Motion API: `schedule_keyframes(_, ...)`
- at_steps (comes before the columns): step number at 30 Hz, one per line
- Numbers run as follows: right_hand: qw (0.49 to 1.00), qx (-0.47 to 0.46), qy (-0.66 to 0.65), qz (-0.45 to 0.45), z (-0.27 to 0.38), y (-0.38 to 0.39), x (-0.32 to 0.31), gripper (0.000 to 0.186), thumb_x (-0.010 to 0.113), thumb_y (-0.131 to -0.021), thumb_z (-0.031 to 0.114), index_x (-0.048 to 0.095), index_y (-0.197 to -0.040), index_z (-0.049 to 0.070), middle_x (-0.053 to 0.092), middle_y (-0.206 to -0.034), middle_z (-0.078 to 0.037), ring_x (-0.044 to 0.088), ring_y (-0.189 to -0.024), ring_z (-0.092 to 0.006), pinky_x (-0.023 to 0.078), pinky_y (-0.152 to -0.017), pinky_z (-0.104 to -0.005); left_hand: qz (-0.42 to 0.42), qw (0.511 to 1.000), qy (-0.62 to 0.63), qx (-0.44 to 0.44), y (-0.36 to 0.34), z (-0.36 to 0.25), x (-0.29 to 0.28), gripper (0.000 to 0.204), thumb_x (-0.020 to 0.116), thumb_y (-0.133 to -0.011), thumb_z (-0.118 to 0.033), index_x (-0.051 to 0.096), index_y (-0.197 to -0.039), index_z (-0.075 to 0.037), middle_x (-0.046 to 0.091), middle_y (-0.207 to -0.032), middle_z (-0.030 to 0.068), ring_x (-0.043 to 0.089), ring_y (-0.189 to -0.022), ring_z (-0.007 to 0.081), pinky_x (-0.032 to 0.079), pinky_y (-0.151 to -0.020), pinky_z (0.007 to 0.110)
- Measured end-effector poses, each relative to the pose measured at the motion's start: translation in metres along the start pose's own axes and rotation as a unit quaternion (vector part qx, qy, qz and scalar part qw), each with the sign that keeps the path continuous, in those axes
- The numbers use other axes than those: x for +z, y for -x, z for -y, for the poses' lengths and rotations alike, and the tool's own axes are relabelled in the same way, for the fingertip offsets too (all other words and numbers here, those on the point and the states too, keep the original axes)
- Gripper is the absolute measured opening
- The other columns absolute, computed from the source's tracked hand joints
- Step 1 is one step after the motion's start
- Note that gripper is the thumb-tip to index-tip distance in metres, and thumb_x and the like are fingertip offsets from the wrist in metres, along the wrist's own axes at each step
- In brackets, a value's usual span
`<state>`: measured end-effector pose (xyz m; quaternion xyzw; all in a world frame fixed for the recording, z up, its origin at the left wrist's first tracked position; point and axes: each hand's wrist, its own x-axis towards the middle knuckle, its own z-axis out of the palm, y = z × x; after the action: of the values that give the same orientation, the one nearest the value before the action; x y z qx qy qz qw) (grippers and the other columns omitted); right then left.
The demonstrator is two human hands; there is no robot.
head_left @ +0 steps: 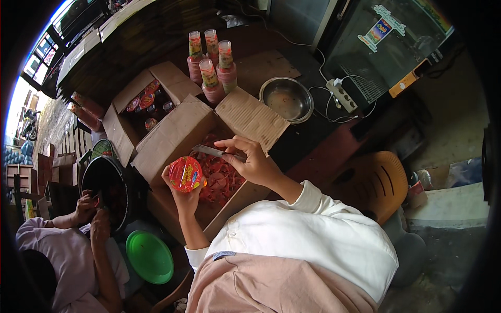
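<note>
My left hand (pixel 183 197) is wrapped around a cup with a red printed film lid (pixel 186 173), its top turned up toward me. In my right hand (pixel 251 163) is a thin knife (pixel 207 150), pinched between thumb and fingers, its grey blade pointing left. The blade is close above the cup and looks apart from the lid. Both hands are over an open cardboard box (pixel 172 136). Inside that box lies a heap of crumpled red film scraps (pixel 223 177).
A second open carton (pixel 121 128) holds red-lidded cups. Stacks of plastic cups (pixel 210 73) stand behind, beside a steel bowl (pixel 287 99) and a power strip (pixel 342 96). At left a co-worker's hands (pixel 94 214) work at a black bucket (pixel 112 177), near a green basin (pixel 150 256). An orange chair (pixel 373 185) stands right.
</note>
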<state>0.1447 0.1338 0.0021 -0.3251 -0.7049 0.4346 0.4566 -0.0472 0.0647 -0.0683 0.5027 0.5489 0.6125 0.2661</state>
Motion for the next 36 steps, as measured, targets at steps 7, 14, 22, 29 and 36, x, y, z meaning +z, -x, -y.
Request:
schedule_keyframes(7,1.000,-0.007,-0.014,-0.006,-0.004,-0.008,0.014,0.030,0.062,-0.078,-0.002,0.062,-0.107,0.006,0.060,-0.082,-0.004,0.057,-0.073,-0.0094,0.047,-0.067,-0.0227,-0.038,0.997,0.065,0.004,-0.004,0.013,0.011,0.073,0.074,-0.070,-0.005,0.027,-0.127,-0.005,0.044,-0.116,0.0074,0.048,-0.107,0.0165,0.038,-0.093,0.030)
schedule_keyframes(14,1.000,0.017,0.006,-0.014,-0.006,-0.002,0.017,0.027,0.062,-0.078,-0.002,0.064,-0.104,0.005,0.060,-0.079,-0.004,0.057,-0.069,-0.0096,0.047,-0.066,-0.0232,-0.008,1.000,0.006,0.016,-0.010,0.016,0.016,0.074,0.071,-0.070,0.000,0.026,-0.128,-0.005,0.043,-0.120,0.0087,0.046,-0.110,0.0168,0.038,-0.095,0.030)
schedule_keyframes(22,0.998,0.044,0.040,-0.016,-0.002,-0.002,0.015,0.024,0.062,-0.077,-0.002,0.065,-0.101,0.004,0.063,-0.081,-0.006,0.059,-0.070,-0.0109,0.047,-0.066,-0.0232,0.018,0.994,0.107,-0.033,-0.014,0.010,0.024,0.078,0.070,-0.065,0.005,0.024,-0.127,-0.005,0.041,-0.122,0.0092,0.045,-0.113,0.0192,0.039,-0.097,0.032)
schedule_keyframes(29,0.997,0.054,0.051,-0.020,0.016,0.001,0.013,0.026,0.063,-0.076,-0.001,0.064,-0.102,0.005,0.062,-0.079,-0.006,0.061,-0.071,-0.0121,0.048,-0.067,-0.0250,0.004,0.992,0.117,-0.045,-0.013,-0.003,0.026,0.077,0.071,-0.064,0.007,0.025,-0.125,-0.006,0.043,-0.121,0.0096,0.047,-0.111,0.0192,0.040,-0.095,0.032)
schedule_keyframes(36,0.998,0.041,0.044,-0.025,0.031,-0.005,0.005,0.029,0.065,-0.074,0.000,0.064,-0.101,0.006,0.061,-0.077,-0.007,0.061,-0.069,-0.0151,0.048,-0.063,-0.0259,-0.009,0.994,0.106,-0.034,-0.017,-0.022,0.025,0.074,0.071,-0.067,0.005,0.027,-0.125,-0.005,0.044,-0.121,0.0109,0.048,-0.112,0.0198,0.040,-0.095,0.033)
